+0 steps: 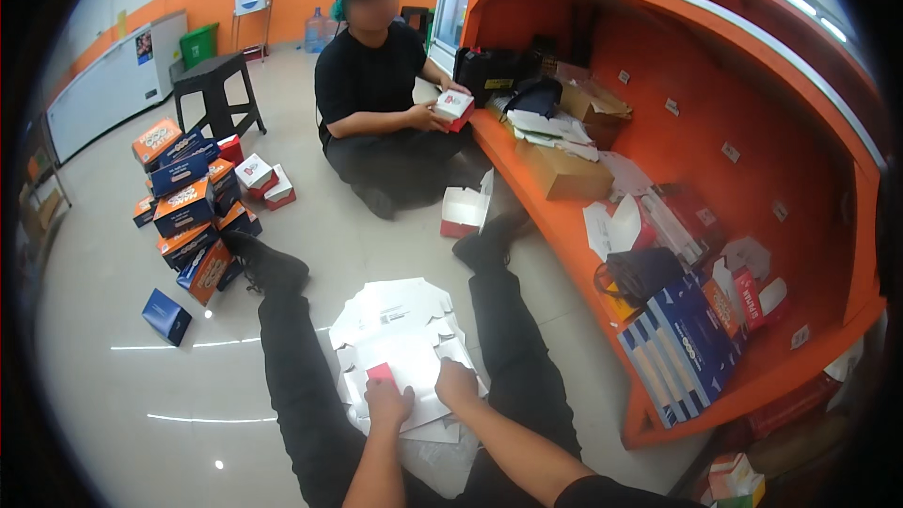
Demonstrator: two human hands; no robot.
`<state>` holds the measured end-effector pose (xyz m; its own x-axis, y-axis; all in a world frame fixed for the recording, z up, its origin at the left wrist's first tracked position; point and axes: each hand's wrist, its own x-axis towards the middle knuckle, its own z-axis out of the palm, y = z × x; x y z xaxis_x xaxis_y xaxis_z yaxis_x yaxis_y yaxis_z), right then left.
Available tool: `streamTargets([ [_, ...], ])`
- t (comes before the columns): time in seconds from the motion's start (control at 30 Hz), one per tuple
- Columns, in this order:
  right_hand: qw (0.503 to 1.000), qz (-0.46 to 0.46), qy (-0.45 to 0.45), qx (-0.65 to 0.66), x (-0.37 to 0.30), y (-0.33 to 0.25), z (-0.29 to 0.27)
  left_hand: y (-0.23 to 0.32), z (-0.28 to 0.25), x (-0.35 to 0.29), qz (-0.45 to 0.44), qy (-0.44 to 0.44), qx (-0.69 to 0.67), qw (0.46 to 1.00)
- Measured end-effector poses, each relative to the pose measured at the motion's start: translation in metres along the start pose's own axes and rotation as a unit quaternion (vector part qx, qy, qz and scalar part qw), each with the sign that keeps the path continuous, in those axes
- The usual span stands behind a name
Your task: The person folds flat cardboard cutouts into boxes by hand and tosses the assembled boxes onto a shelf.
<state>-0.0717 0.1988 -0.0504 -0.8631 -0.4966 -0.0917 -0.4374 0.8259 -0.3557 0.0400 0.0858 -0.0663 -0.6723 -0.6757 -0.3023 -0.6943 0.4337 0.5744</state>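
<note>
I sit on the floor with my legs stretched out. A stack of flat white cardboard box blanks (400, 329) lies between my legs. My left hand (388, 403) presses on the top blank next to a small red patch (380, 373). My right hand (455, 384) rests on the same sheet, fingers curled at its edge. Neither hand lifts anything clear of the pile.
Another person (376, 94) in black sits facing me, holding a small red and white box (452, 108). A pile of orange and blue boxes (193, 207) stands on the left. An open white box (464, 212) lies on the floor. The orange shelf (564, 235) on the right holds cartons.
</note>
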Motion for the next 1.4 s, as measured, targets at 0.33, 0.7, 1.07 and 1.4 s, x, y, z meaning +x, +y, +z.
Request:
streamTargets([
  [0.33,0.974,-0.205,-0.078,-0.053,-0.096,-0.071,-0.177,0.088,-0.091,-0.064,0.033,-0.075,-0.642,0.763],
  [0.7,0.878,-0.438,0.044,0.189,-0.119,-0.007,-0.192,0.062,-0.113,-0.071,0.099,-0.14,-0.699,0.695],
  [1.07,0.879,-0.422,0.178,0.136,-0.123,-0.018,-0.204,0.081,-0.109,-0.096,0.177,-0.279,-0.732,0.596],
  [1.4,0.852,-0.483,0.111,0.17,-0.112,-0.006,-0.213,0.08,-0.104,-0.099,0.205,-0.266,-0.734,0.59],
])
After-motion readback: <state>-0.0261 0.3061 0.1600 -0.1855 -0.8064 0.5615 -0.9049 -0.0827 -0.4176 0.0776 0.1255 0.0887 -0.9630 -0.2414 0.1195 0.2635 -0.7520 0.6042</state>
